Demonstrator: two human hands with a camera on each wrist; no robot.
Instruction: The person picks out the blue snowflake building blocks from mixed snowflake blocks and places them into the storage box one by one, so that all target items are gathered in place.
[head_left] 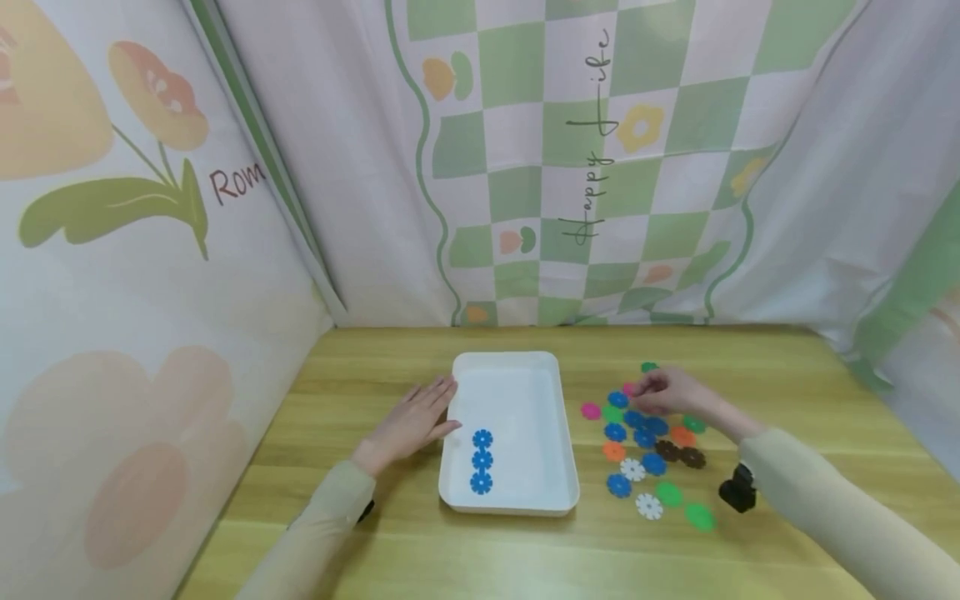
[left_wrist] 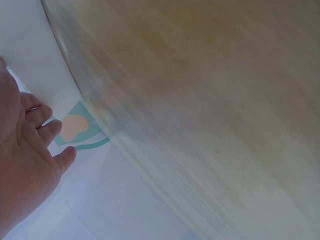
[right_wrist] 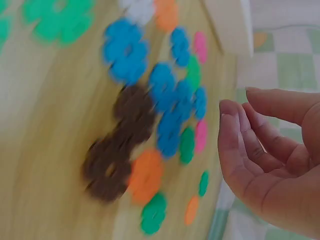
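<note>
A white tray lies on the table, with a short column of blue snowflake discs at its lower left. Fingers extended, my left hand rests against the tray's left rim. My right hand hovers over the far part of a scattered group of snowflake discs right of the tray. In the right wrist view its fingers curve loosely and a gap shows between thumb and fingertips, with nothing held. Near it lie blue discs, a pink disc and a dark green disc.
Orange, white, brown and bright green discs spread nearer the front of the wooden table. A checked curtain hangs behind the table's far edge, and a flowered one borders the left.
</note>
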